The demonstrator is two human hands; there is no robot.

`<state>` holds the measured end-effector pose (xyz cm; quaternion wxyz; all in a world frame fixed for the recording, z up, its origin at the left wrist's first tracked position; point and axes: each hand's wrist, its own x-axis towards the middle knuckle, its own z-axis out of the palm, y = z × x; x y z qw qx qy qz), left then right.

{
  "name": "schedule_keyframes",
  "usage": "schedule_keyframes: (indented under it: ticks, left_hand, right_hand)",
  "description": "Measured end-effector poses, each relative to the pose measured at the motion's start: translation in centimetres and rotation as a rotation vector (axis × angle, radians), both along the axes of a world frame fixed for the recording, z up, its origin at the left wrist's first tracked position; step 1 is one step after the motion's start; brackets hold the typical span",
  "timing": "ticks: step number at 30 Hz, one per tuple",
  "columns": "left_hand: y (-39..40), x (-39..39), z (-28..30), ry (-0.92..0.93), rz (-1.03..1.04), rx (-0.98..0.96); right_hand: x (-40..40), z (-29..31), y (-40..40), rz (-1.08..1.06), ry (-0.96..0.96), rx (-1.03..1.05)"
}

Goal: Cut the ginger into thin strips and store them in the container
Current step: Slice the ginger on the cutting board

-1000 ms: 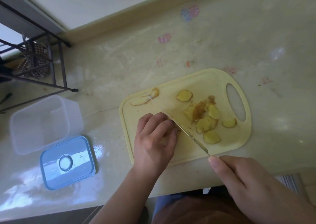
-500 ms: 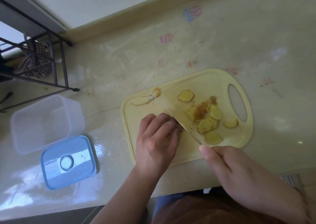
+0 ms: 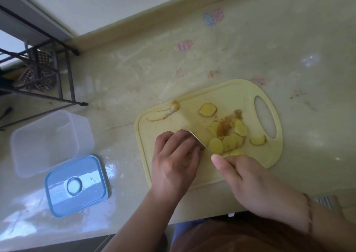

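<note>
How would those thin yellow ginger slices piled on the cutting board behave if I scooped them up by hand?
The thin yellow ginger slices look flat and overlapping, so they would probably slide apart rather than lift as one pile. Their cut faces look moist, so some may cling to fingers or to the pale yellow plastic cutting board. They seem light and unlikely to roll.

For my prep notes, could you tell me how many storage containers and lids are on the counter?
2: one clear container left of the cutting board, open, and its blue lid lying just in front of it.
</note>
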<state>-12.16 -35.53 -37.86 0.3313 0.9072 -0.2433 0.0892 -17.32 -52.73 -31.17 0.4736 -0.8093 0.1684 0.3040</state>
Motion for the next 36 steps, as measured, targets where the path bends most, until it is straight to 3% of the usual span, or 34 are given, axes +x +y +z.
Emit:
schedule_keyframes:
  ticks: [6, 21, 36]
  left_hand:
    - [0.0, -0.1, 0.1, 0.003, 0.017, 0.002]
    - [0.4, 0.0, 0.4, 0.047, 0.023, -0.018]
    - [0.0, -0.1, 0.4, 0.043, 0.040, -0.020]
  right_hand:
    - [1.0, -0.8, 1.0, 0.010, -0.083, -0.017]
    - [-4.1, 2.2, -1.1, -0.052, -0.036, -0.069]
    - [-1.9, 2.1, 0.2, 0.002, -0.015, -0.089]
